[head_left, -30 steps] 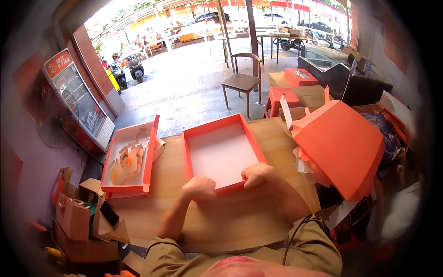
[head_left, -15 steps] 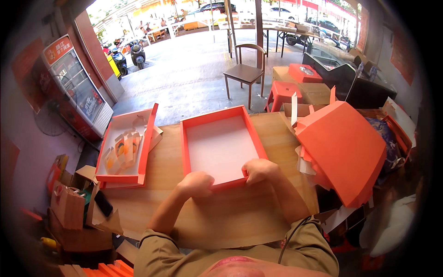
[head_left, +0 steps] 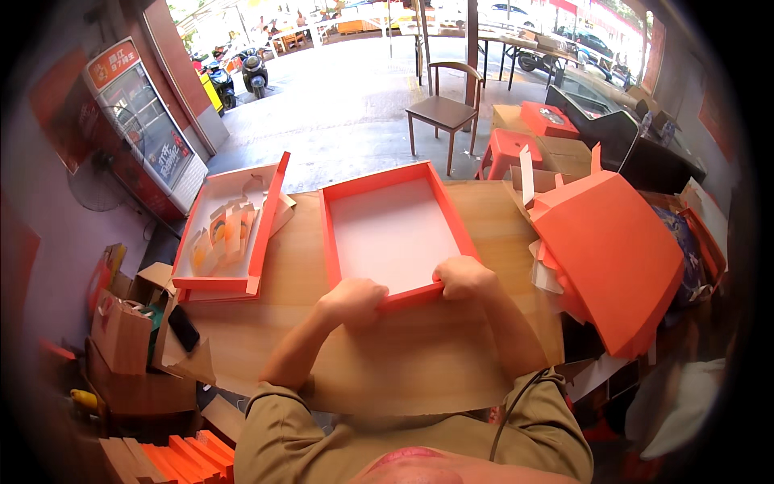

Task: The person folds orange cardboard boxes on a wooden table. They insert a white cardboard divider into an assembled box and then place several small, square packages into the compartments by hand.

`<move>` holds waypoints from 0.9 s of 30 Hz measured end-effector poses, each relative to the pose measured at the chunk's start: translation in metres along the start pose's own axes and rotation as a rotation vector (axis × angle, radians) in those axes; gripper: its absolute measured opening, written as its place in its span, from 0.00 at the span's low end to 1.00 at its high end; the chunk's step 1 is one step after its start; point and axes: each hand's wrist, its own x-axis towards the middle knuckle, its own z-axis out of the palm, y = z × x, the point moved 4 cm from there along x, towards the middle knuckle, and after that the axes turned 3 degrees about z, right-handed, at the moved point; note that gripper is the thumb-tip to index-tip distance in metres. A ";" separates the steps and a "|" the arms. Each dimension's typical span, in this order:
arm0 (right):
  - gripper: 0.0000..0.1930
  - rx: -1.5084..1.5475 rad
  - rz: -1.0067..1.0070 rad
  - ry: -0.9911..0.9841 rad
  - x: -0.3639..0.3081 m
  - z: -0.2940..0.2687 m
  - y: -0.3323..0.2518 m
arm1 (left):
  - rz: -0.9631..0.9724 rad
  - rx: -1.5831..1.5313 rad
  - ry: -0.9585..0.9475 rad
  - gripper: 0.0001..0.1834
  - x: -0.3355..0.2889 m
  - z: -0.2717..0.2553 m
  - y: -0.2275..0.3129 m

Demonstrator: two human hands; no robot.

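A shallow open box with orange-red walls and a white inside lies flat on the wooden table in front of me. My left hand is closed on its near wall, toward the near left corner. Farther right along that same wall, my right hand has its fingers curled over the edge, the thumb side at the rim. Both hands are shut on the box, which holds nothing that I can see. My fingertips on the outer face of the wall are hidden.
To the left, another orange-red box holds several small printed cartons. Folded orange card sheets are piled at the right table edge. A dark phone lies near brown cartons at left. Beyond the table stand a chair and a red stool.
The whole view has shifted, so the scene sits higher and slightly to the right. Both hands keep their hold on the box's near wall, and the box looks little moved on the table.
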 end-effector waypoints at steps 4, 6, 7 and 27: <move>0.09 0.040 -0.095 0.078 -0.003 -0.008 -0.001 | 0.009 -0.091 -0.013 0.12 0.005 0.003 -0.014; 0.04 0.106 -0.144 0.146 0.003 -0.006 0.005 | -0.008 -0.076 -0.027 0.16 0.008 -0.003 -0.019; 0.09 0.116 -0.156 0.164 0.008 -0.006 0.007 | 0.026 -0.049 0.054 0.13 0.009 -0.002 -0.023; 0.31 0.041 0.045 0.144 0.002 -0.014 0.002 | -0.128 -0.005 0.246 0.28 0.018 -0.016 -0.021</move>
